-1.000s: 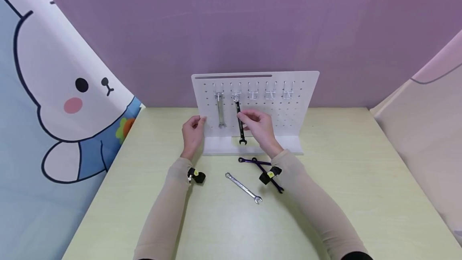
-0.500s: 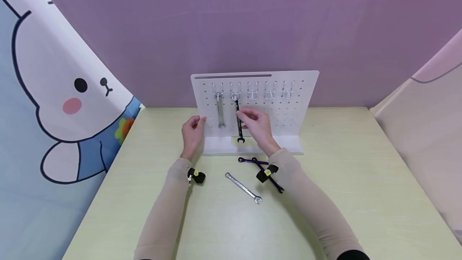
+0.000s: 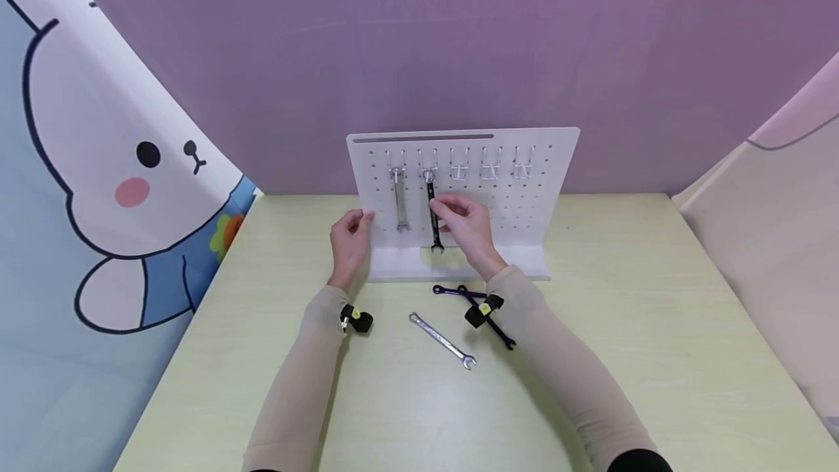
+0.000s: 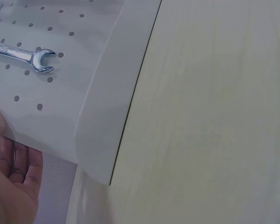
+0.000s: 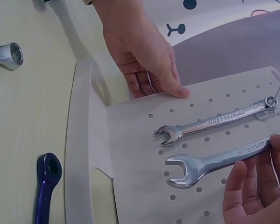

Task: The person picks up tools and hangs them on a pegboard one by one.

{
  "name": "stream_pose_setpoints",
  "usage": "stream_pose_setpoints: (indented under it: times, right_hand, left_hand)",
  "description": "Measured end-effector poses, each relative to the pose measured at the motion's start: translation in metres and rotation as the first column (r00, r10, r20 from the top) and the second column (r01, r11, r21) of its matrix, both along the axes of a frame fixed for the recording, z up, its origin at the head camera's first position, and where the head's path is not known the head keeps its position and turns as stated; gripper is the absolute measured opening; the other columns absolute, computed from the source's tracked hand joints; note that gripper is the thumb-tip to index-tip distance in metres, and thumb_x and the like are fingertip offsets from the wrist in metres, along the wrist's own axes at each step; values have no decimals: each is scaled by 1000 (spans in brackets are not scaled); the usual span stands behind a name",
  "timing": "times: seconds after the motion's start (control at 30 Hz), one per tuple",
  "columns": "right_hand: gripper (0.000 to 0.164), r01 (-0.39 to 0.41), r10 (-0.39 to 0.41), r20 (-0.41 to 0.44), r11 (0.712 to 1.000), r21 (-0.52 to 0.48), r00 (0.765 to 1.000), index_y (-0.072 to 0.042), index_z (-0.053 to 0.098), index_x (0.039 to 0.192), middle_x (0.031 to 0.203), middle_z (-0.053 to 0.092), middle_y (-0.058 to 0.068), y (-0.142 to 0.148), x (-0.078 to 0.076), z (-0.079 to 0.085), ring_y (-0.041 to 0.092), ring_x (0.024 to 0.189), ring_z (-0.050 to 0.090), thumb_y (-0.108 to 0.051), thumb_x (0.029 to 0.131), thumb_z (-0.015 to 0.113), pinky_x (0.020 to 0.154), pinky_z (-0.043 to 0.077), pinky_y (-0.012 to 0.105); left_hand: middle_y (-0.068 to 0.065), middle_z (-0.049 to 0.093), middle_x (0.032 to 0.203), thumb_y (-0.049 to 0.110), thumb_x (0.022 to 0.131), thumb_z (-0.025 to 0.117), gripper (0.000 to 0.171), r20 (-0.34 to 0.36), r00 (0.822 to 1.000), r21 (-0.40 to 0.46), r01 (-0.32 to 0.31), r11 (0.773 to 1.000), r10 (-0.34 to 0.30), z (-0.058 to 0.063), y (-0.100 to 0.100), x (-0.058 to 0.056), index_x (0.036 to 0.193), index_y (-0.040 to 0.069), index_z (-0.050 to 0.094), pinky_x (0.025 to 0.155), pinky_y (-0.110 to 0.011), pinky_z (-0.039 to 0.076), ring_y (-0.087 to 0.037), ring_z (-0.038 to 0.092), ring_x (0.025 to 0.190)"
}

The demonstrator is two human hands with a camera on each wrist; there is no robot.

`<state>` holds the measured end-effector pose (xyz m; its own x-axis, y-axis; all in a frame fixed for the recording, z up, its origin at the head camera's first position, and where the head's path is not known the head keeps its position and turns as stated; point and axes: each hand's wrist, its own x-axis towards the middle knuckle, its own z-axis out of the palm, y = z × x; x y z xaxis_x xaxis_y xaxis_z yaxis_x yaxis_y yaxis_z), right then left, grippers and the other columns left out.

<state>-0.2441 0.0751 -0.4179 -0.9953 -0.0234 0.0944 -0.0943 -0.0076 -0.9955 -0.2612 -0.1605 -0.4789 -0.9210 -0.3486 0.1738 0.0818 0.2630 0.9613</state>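
Before the pegboard point(image 3: 518, 202), pinched wrench point(image 5: 214, 161), shiny, fork-ended, lettered shank

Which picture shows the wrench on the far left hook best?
The right wrist view: the wrench looks big, from open end to ring, with its stamped letters showing. The head view has its full length, but tiny. The left wrist view has only the open end and some handle, cut off at the edge.

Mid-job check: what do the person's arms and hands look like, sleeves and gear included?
The left hand and right hand are bare, ungloved. The long sleeves are plain beige. At each wrist sits a small black device with a yellow patch.
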Motion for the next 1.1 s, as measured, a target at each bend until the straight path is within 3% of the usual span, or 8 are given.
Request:
stream_pose_setpoints:
  times: [0.23,0.5,0.63,0.83,0.97,1.1]
  right_hand:
    - [29,-4,4,-8,1000,9,1000,-6,75,122,118,76,7,2,-6,-5,11,97,68,-26,101,76,90,62,50]
    - [24,5,-2,-69,999,41,998,-6,76,120,116,77,10,0,-11,-10,13,93,69,-22,102,75,80,62,35]
    - [22,29,-20,-117,996,81,993,-4,76,118,115,78,14,-2,-13,-11,15,90,70,-19,101,75,79,63,34]
    - [20,87,-39,-246,978,189,969,-2,77,115,110,79,17,-5,-14,-9,27,89,73,-14,100,76,76,62,30]
    - [18,115,-45,-284,965,237,958,-2,78,113,109,79,16,-6,-15,-9,27,89,73,-13,100,75,73,57,19]
    - [17,134,-38,-323,951,280,946,-1,78,112,107,80,16,-6,-17,-11,25,87,74,-13,100,75,72,55,17]
  left_hand:
    - [-9,69,93,25,105,71,25,1,1000,14,2,1000,-2,0,-1,0,109,1,76,69,-21,44,-15,56,81]
    - [-9,69,91,24,104,71,25,-5,1000,8,-5,1000,5,1,0,1,108,0,76,68,-20,44,-13,55,79]
    - [-10,70,92,24,104,71,25,-10,1000,3,-3,1000,3,2,0,2,109,0,76,68,-20,43,-14,55,80]
    - [-9,70,94,23,105,70,24,-8,1000,7,-3,1000,3,1,0,2,110,1,77,69,-20,45,-15,57,81]
    - [-8,70,93,23,104,71,23,-10,1000,9,-2,1000,2,1,-1,2,110,1,77,69,-20,45,-15,57,81]
    - [-9,70,92,23,104,71,23,-17,1000,5,-3,1000,3,0,0,2,109,1,77,68,-20,44,-14,56,80]
